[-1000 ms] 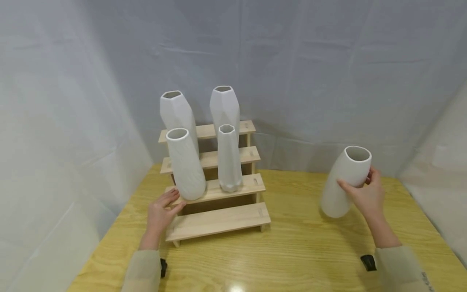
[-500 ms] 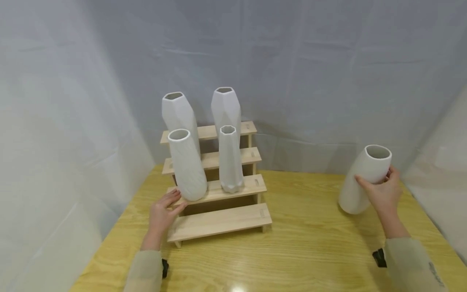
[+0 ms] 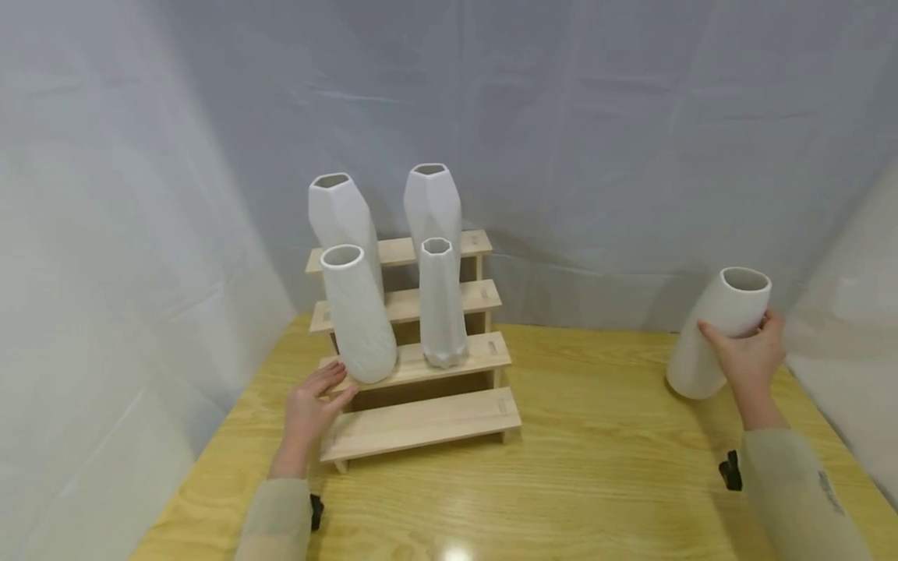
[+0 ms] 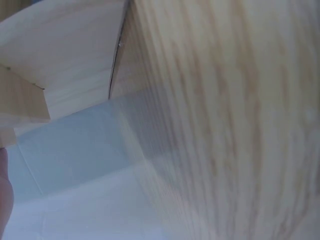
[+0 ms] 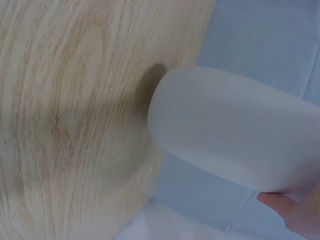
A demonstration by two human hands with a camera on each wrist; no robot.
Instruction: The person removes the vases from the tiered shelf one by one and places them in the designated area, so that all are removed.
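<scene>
At the right, my right hand (image 3: 754, 358) grips a smooth white vase (image 3: 719, 331) round its upper body, thumb on the near side. The vase leans slightly, mouth up, its base close over the table. In the right wrist view the vase (image 5: 235, 125) casts a shadow beside its base, and the thumb (image 5: 277, 202) presses its side. My left hand (image 3: 309, 409) holds the left end of a step on the wooden stand (image 3: 421, 428), near the base of a leaf-textured white vase (image 3: 359, 319). A slim fluted vase (image 3: 442, 312) stands on that same step.
Two faceted white vases (image 3: 341, 214) (image 3: 431, 204) stand on the stand's upper part, behind the front pair. The lowest step (image 3: 421, 425) is bare. The wood-grain table (image 3: 561, 467) is backed by a pale cloth (image 3: 596, 156) at the back and sides.
The right hand has carried the smooth vase to the right and slightly toward the back. The left hand stays at the stand, and the other vases have not moved.
</scene>
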